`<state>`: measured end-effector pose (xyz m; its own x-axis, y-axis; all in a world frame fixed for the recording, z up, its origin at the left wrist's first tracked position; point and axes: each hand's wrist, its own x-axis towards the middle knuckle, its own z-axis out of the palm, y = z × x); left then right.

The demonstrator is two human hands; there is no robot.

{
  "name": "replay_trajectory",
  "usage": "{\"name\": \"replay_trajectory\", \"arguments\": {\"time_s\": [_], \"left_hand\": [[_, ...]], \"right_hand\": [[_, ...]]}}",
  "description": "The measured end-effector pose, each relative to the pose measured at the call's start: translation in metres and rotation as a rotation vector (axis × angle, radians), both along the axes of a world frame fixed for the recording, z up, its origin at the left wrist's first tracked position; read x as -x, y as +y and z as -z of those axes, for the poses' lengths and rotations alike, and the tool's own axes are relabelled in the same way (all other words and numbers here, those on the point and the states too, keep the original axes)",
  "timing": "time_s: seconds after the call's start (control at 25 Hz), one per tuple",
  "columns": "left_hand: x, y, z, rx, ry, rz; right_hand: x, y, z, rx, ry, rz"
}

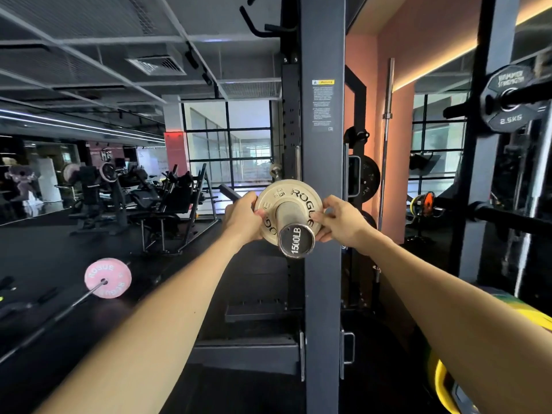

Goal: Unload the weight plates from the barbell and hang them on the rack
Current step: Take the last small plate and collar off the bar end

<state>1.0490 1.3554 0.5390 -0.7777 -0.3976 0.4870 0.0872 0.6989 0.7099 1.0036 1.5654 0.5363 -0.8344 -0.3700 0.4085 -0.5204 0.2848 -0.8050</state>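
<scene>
Both hands grip one small pale weight plate (288,211) that sits on a steel sleeve (294,231) pointing at the camera, its end cap stamped 1500LB. The left hand (242,218) pinches the plate's left rim and the right hand (340,219) pinches its right rim, fingers curled over the edge. Whether this sleeve is the barbell's end or a storage peg I cannot tell; it stands just in front of the dark rack post (322,174).

To do this step well, I would keep the plate square to the sleeve, with both hands pulling or pushing evenly, so the hole does not bind on the steel, and keep the fingers on the rim and clear of the hole.

A second bar lies on the black gym floor (89,234) at lower left, carrying a pink plate (108,277). A black plate marked 2.5KG (509,98) hangs on a peg at upper right. Machines and tall windows fill the room behind.
</scene>
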Motion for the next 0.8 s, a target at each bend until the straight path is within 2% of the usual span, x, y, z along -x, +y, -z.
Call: {"name": "replay_trajectory", "arguments": {"time_s": [0.4, 0.64, 0.8], "left_hand": [[0.163, -0.055, 0.001, 0.049, -0.032, -0.033], [0.220, -0.074, -0.001, -0.026, -0.049, 0.018], [0.239, -0.081, -0.004, 0.046, -0.051, -0.023]], "right_hand": [[0.157, -0.057, -0.010, -0.069, -0.036, 0.022], [0.210, -0.078, -0.012, -0.068, -0.069, 0.030], [0.229, -0.085, -0.015, -0.109, -0.074, 0.026]]}}
